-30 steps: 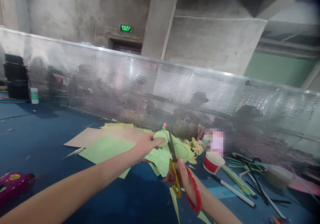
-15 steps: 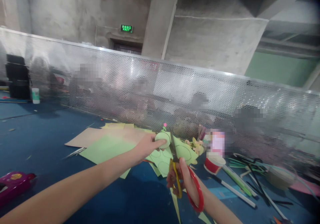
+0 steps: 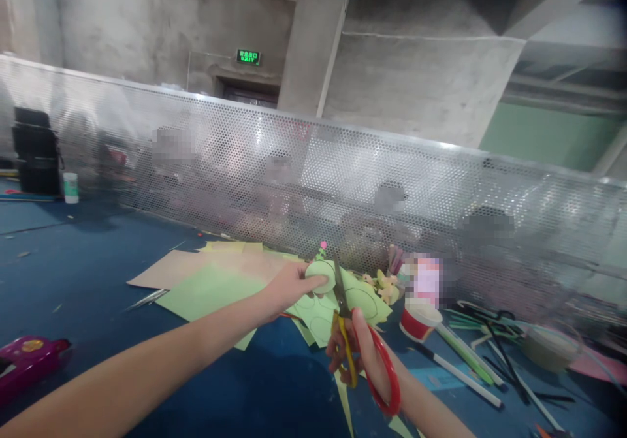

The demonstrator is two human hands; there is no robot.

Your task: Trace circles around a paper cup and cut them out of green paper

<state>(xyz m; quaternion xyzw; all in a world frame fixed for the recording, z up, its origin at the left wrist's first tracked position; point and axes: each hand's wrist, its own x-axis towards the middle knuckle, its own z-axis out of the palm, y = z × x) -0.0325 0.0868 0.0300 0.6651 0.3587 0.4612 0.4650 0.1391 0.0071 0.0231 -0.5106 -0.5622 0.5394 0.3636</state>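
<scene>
My left hand (image 3: 287, 289) pinches a piece of light green paper (image 3: 361, 297) between thumb and fingers, with the thumb on top. Rounded dark outlines are drawn on this paper, and a rounded part of it lies under the thumb. Wrapped in my right hand (image 3: 363, 350) are scissors (image 3: 393, 386) with one red and one yellow handle loop. Their blades point up and away from me, against the paper beside the left thumb. How far the blades are parted is hard to make out.
Larger green (image 3: 206, 301) and pinkish sheets (image 3: 169, 268) lie on the blue table (image 3: 206, 386). Right of my hands are a red-and-white cup (image 3: 420, 320), markers (image 3: 467, 379) and black and green strips. A purple tool (image 3: 32, 363) lies at left. A perforated metal screen (image 3: 333, 164) crosses behind.
The held green paper has shifted very slightly to the right, with the scissors staying at it. Both hands keep their grips.
</scene>
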